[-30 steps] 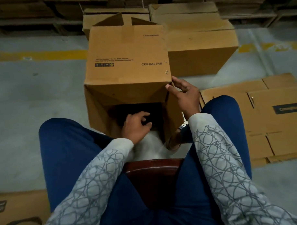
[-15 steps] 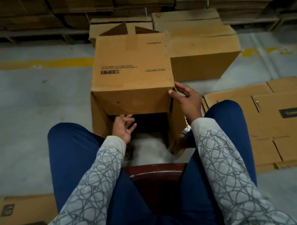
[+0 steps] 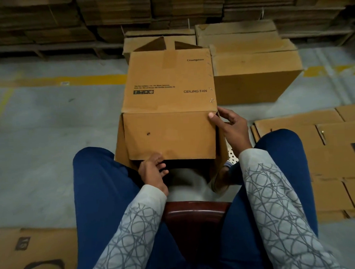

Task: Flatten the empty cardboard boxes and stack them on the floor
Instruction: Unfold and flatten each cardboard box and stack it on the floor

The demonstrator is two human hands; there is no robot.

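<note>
Now my left hand (image 3: 153, 173) has quit the box (image 3: 166, 82) to grip its flap (image 3: 169, 134), right hand (image 3: 230, 128) clasping the 3 o'clock corner: unfolding begins.

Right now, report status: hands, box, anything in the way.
Left hand grips near flap edge of ceiling fan box; right hand holds its right corner. Box not flattened, between the knees. Upright boxes close behind it.

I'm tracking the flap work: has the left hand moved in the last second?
Yes. The left hand has drawn back out of the box, toward the chair seat.
</note>
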